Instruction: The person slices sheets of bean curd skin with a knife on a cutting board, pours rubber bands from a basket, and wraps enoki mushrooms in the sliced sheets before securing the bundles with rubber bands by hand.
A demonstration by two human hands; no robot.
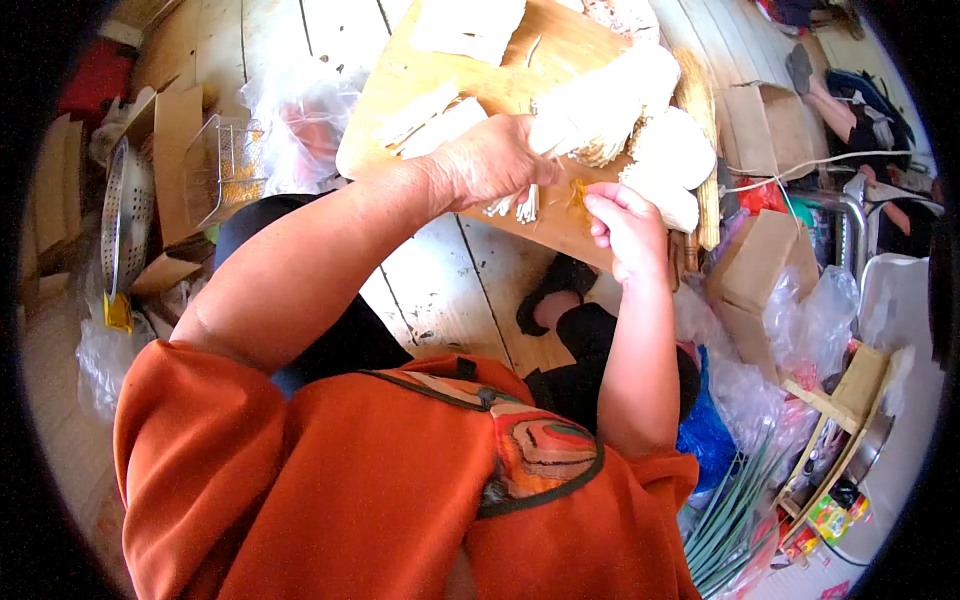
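Above a low wooden board (570,225), my left hand (495,165) is closed around a small bundle of thin white strands (525,208), whose ends stick out below the fingers. My right hand (622,218) pinches a yellow-orange strip (579,197) between thumb and fingers, just right of the bundle. Beyond the hands, a large pale bundle of strands (600,100) lies on the board, with more white pieces (672,150) beside it. Flat whitish sheets (468,28) and cut strips (435,120) rest on the board's far and left parts.
At left stand cardboard boxes (178,150), a wire basket (238,165) and a perforated metal bowl (128,215). Plastic bags (305,120) lie left of the board. On the right are a box (760,265), green onions (735,530) and a wooden rack (850,400). Another person's leg (832,105) shows upper right.
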